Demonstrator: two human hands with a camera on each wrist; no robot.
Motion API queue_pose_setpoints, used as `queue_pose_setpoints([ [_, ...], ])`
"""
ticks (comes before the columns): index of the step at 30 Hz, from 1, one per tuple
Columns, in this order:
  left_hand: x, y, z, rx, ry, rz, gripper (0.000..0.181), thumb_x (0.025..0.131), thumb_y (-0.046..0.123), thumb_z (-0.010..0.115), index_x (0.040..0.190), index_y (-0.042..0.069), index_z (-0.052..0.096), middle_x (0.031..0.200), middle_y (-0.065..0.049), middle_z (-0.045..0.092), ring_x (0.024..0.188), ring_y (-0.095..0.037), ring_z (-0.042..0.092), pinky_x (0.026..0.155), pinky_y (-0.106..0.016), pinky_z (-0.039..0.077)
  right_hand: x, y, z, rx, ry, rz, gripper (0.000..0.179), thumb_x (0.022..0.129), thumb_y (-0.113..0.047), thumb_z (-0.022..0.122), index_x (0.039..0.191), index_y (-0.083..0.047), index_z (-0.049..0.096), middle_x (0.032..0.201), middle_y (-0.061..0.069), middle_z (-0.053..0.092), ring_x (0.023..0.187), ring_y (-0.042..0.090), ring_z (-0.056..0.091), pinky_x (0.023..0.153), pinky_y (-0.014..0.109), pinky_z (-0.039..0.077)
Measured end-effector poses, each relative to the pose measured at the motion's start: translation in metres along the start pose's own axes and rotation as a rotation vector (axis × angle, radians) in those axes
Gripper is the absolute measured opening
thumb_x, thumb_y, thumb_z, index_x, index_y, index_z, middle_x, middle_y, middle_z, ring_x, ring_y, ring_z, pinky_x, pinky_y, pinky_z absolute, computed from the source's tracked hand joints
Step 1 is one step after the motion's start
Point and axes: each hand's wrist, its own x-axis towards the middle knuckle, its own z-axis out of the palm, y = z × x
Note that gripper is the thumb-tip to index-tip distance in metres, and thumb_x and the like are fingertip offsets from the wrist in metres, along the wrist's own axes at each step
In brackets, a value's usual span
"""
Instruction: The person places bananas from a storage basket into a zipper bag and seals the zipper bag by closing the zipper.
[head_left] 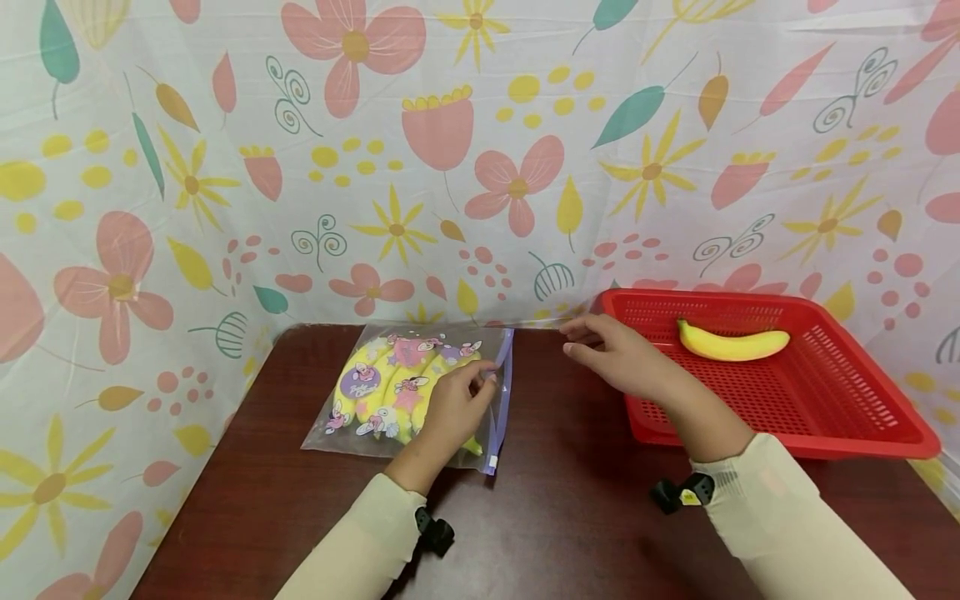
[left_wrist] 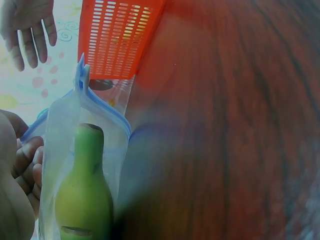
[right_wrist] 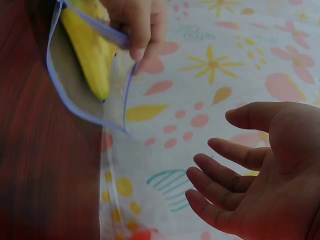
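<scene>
A clear zip bag (head_left: 408, 379) with cartoon prints and a purple zip edge (head_left: 505, 408) lies on the table, holding several yellow bananas (right_wrist: 92, 55). My left hand (head_left: 456, 404) reaches over the bag and pinches the upper layer of its mouth, which gapes in the right wrist view. A green banana stem (left_wrist: 90, 150) shows inside, near the opening. My right hand (head_left: 626, 354) is in the air between bag and red basket, fingers spread and nothing in them. One more banana (head_left: 735, 343) lies in the basket.
The red plastic basket (head_left: 877, 358) with slotted walls stands at the right of the dark brown table (head_left: 555, 517). A flower-patterned cloth (head_left: 525, 108) hangs along the table's back and left sides. The white zip slider (head_left: 491, 464) sits at the bag's near corner.
</scene>
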Motion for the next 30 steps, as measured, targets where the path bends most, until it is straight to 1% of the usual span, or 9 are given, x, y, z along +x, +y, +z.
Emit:
queue_pose_setpoints([
  [7,0.000,0.000,0.000,0.002,0.006,-0.001,0.024,0.098,0.020,0.061,0.116,0.012,0.074,0.072,0.005,0.061,0.059,-0.005,0.049,0.055,-0.021,0.042,0.003,0.008,-0.015,-0.090,-0.005,-0.007,0.038,0.101,-0.026,0.059,0.134,-0.007,0.058,0.130,0.014,0.061,0.121,0.032,0.058,0.101,0.052,0.050],
  [12,0.001,-0.001,0.001,0.023,0.006,0.002,0.023,0.098,0.020,0.062,0.116,0.012,0.074,0.072,0.005,0.060,0.060,-0.005,0.049,0.057,-0.022,0.042,0.006,0.012,-0.027,-0.152,-0.004,0.033,0.036,0.101,-0.025,0.058,0.133,-0.009,0.059,0.130,0.013,0.062,0.120,0.032,0.057,0.101,0.053,0.049],
  [16,0.000,-0.002,0.001,0.028,0.001,0.001,0.024,0.098,0.020,0.061,0.116,0.012,0.074,0.072,0.005,0.060,0.060,-0.005,0.049,0.058,-0.022,0.042,0.009,0.017,-0.036,-0.165,-0.013,0.064,0.035,0.101,-0.026,0.058,0.132,-0.009,0.060,0.129,0.014,0.062,0.120,0.032,0.056,0.102,0.054,0.049],
  [24,0.000,-0.002,0.000,0.012,-0.006,0.006,0.025,0.098,0.021,0.061,0.117,0.012,0.074,0.072,0.005,0.061,0.060,-0.005,0.049,0.057,-0.021,0.043,0.015,0.035,-0.054,-0.177,-0.048,0.112,0.043,0.101,-0.030,0.058,0.136,-0.006,0.055,0.133,0.018,0.060,0.121,0.035,0.057,0.101,0.055,0.050],
  [30,0.000,-0.002,0.001,0.010,-0.003,0.007,0.025,0.098,0.020,0.060,0.117,0.012,0.074,0.072,0.006,0.060,0.060,-0.005,0.049,0.057,-0.021,0.043,0.019,0.049,-0.072,-0.210,-0.067,0.151,0.047,0.102,-0.035,0.056,0.137,-0.005,0.053,0.139,0.023,0.056,0.126,0.041,0.053,0.105,0.062,0.044],
])
